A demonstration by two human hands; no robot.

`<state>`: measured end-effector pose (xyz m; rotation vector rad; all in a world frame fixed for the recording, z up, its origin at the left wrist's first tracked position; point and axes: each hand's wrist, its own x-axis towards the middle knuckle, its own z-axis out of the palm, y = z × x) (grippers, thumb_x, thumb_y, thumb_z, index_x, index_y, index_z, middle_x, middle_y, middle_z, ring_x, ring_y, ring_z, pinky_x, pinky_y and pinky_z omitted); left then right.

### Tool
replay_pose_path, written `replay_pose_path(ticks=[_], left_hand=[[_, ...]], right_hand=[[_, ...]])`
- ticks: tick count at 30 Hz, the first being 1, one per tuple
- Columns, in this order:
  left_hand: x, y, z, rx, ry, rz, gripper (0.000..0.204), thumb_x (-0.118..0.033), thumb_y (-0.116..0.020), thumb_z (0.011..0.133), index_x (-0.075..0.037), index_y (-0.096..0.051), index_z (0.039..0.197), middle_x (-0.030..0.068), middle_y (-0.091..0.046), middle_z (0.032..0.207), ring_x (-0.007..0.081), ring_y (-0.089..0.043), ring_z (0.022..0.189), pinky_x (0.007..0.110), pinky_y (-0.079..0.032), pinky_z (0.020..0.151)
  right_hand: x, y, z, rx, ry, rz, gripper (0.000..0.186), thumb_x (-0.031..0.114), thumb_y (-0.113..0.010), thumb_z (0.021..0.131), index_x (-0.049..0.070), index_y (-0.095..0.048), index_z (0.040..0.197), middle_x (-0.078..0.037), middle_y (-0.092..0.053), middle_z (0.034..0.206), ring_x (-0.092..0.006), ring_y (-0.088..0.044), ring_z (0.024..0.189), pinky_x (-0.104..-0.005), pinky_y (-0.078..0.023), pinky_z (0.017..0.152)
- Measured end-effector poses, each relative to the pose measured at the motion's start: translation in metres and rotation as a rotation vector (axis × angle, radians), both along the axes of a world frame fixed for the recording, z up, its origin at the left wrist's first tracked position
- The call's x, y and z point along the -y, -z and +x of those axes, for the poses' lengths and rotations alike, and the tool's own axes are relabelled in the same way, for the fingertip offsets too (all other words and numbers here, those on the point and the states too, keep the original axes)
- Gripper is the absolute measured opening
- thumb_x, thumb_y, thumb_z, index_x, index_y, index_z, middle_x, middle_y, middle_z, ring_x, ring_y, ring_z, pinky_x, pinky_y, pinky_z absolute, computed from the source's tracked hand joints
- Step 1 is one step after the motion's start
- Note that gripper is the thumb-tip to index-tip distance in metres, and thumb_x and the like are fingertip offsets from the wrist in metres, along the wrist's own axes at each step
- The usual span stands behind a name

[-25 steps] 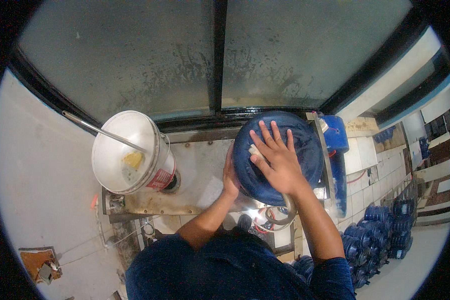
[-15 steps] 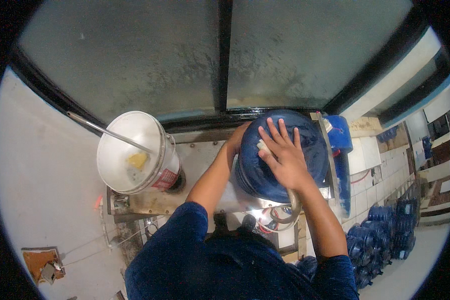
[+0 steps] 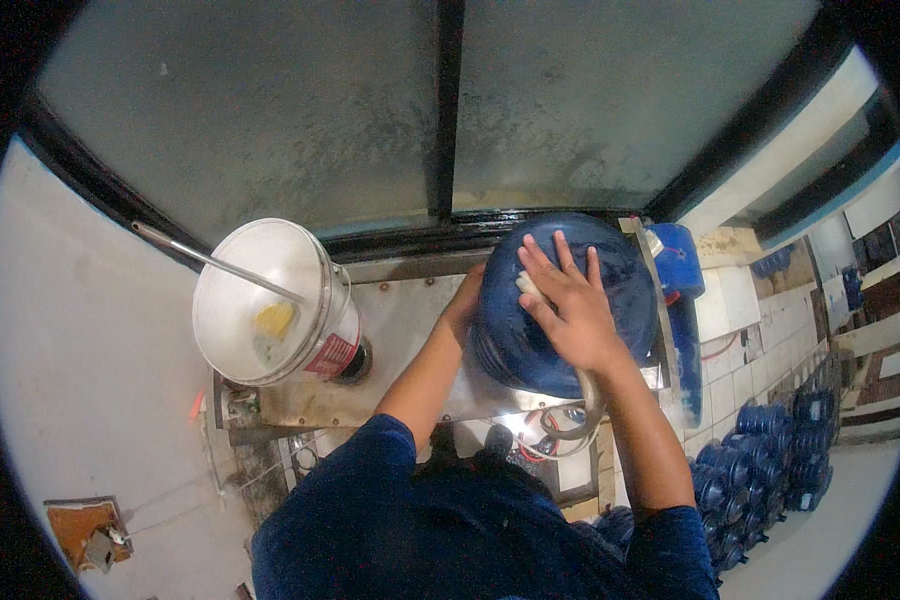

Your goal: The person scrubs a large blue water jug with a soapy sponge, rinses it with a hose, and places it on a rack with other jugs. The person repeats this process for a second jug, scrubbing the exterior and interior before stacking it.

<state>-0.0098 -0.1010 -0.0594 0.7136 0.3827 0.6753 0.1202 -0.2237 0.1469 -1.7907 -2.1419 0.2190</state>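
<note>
A dark blue water jug (image 3: 630, 300) rests on the steel counter (image 3: 400, 340), its round end facing up. My right hand (image 3: 570, 310) lies on that end, fingers spread, over a small pale pad or sponge (image 3: 527, 284) partly hidden beneath it. My left hand (image 3: 462, 302) is at the jug's left side, its fingertips out of sight behind it. To the left stands a white bucket (image 3: 220, 330) with a yellow sponge (image 3: 273, 320) inside and a metal rod (image 3: 175, 245) lying across the rim. A curved pale hose (image 3: 575, 430) hangs below the jug at the front.
A frosted window (image 3: 310, 130) backs the counter, and a white wall (image 3: 80, 330) is on the left. A blue plastic container (image 3: 678, 260) sits beside the counter's right edge. Several stacked blue jugs (image 3: 760, 445) stand on the right. Cables and pipes run below the counter.
My left hand has shifted up along the jug's side, with the forearm swinging upward. My right hand has moved slightly right with the jug's top, still spread on it.
</note>
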Motion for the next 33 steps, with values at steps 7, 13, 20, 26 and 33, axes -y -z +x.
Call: replay_pose_path(ticks=[7,13,20,26,33], left_hand=[[0.091,0.092,0.000,-0.741,-0.649,0.521,0.053,-0.036,-0.049,0.105,-0.003,-0.048,0.146,0.0127,-0.058,0.141,0.0233,-0.058,0.125,0.038,-0.044,0.110],[0.044,0.124,-0.003,-0.056,-0.192,0.092,0.061,-0.043,-0.047,0.105,-0.003,-0.043,0.150,0.0128,-0.055,0.145,0.0260,-0.056,0.128,0.039,-0.041,0.112],[0.071,0.115,-0.002,-0.217,-0.298,-0.104,0.059,-0.043,-0.048,0.105,-0.004,-0.047,0.150,0.0118,-0.053,0.148,0.0230,-0.054,0.131,0.036,-0.041,0.111],[0.034,0.130,0.001,-0.133,-0.239,-0.135,0.057,-0.040,-0.049,0.104,-0.004,-0.050,0.147,0.0136,-0.057,0.143,0.0236,-0.059,0.126,0.036,-0.046,0.106],[-0.003,0.114,0.015,-0.007,0.027,-0.213,0.056,-0.041,-0.050,0.104,-0.003,-0.051,0.146,0.0137,-0.058,0.142,0.0237,-0.060,0.124,0.037,-0.048,0.105]], right_hand=[[0.001,0.005,-0.002,-0.014,0.013,-0.031,0.056,0.035,-0.052,0.101,0.013,-0.046,0.152,-0.003,-0.037,0.162,-0.0361,-0.020,0.154,-0.0611,-0.003,0.122],[-0.005,0.003,-0.003,-0.003,-0.008,-0.039,0.057,0.034,-0.052,0.101,0.012,-0.044,0.153,-0.004,-0.035,0.163,-0.0358,-0.018,0.155,-0.0600,-0.002,0.123],[0.003,0.009,0.001,-0.016,0.033,-0.075,0.057,0.035,-0.052,0.101,0.012,-0.044,0.153,-0.004,-0.035,0.163,-0.0357,-0.019,0.155,-0.0599,-0.002,0.123],[-0.005,0.009,-0.001,0.001,0.017,-0.039,0.056,0.035,-0.051,0.101,0.013,-0.045,0.152,-0.003,-0.035,0.163,-0.0352,-0.019,0.155,-0.0599,-0.003,0.123],[-0.008,0.014,0.000,-0.025,0.010,-0.052,0.055,0.035,-0.050,0.102,0.013,-0.046,0.152,-0.003,-0.035,0.163,-0.0340,-0.019,0.155,-0.0594,-0.003,0.123]])
